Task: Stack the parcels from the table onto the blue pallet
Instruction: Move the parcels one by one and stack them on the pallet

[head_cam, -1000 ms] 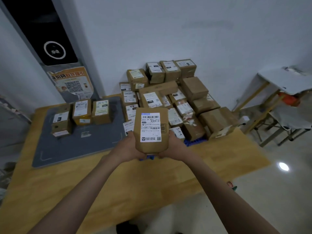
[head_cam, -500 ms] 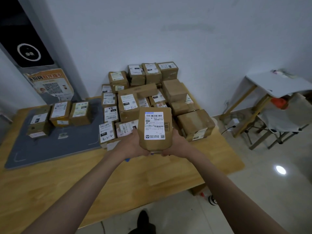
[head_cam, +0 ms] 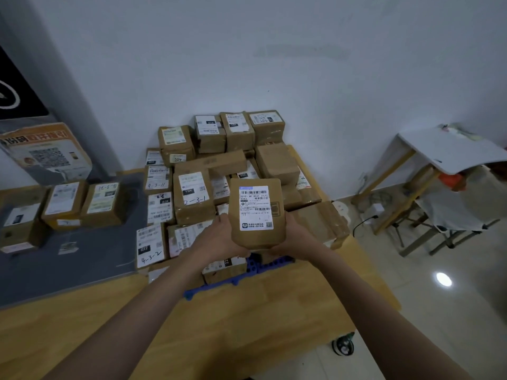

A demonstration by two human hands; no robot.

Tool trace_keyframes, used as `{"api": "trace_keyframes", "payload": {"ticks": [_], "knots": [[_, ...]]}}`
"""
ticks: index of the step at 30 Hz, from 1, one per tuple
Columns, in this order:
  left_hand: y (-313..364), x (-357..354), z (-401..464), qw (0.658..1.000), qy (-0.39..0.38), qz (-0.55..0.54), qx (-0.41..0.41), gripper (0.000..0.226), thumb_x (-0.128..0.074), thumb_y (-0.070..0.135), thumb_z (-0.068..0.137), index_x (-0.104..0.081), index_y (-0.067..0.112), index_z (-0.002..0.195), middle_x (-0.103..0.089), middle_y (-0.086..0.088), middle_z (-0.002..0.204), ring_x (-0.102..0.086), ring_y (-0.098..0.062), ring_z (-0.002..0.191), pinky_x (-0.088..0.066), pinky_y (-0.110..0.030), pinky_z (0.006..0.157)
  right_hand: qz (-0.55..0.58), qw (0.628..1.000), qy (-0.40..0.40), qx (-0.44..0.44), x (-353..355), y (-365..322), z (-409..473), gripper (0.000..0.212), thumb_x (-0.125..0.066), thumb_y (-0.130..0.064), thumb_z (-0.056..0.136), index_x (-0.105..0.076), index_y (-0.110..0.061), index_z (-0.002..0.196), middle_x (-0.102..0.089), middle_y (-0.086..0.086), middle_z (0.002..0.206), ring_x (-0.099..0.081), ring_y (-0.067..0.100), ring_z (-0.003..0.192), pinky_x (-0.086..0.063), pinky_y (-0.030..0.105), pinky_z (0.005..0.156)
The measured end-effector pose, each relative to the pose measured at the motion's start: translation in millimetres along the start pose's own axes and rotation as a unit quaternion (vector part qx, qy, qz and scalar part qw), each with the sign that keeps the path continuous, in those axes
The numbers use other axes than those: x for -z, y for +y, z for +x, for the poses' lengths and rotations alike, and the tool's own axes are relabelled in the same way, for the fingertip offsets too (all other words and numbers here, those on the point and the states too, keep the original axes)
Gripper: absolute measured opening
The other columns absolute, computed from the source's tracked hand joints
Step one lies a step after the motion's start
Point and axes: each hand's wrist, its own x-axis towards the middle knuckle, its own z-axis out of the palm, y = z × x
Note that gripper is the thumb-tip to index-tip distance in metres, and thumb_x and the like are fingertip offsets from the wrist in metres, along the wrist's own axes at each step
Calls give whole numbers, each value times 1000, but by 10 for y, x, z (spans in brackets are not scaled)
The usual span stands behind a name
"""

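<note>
Head view: one brown parcel (head_cam: pixel 257 213), label up, held above the blue pallet (head_cam: pixel 263 263). Left hand (head_cam: pixel 219 238) and right hand (head_cam: pixel 297 235) clasp its lower sides, fingers curled under. Stacked parcels (head_cam: pixel 219 171) behind; three boxes (head_cam: pixel 65 204) on grey mat (head_cam: pixel 68 259).

Two hands up, left hand (head_cam: pixel 219 237) and right hand (head_cam: pixel 297 237), sharing one held parcel (head_cam: pixel 256 212). Left of them, three parcels on the grey mat (head_cam: pixel 68 264). One blue pallet (head_cam: pixel 263 264) beneath, stack uncountable.
</note>
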Motion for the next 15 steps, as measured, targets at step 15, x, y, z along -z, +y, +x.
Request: {"api": "trace_keyframes", "payload": {"ticks": [15], "knots": [[-253,376,1026,988,41,-38,144,110,-75,56,39,-33,16,132,-48,-3,113,-57,-17,94,-57,-38,73,18,993,-110,43,308,-257,1467,116,-89,-20,65,-13,-21,153,-36,-1,149,-41,20,135,-43,41,108]]}}
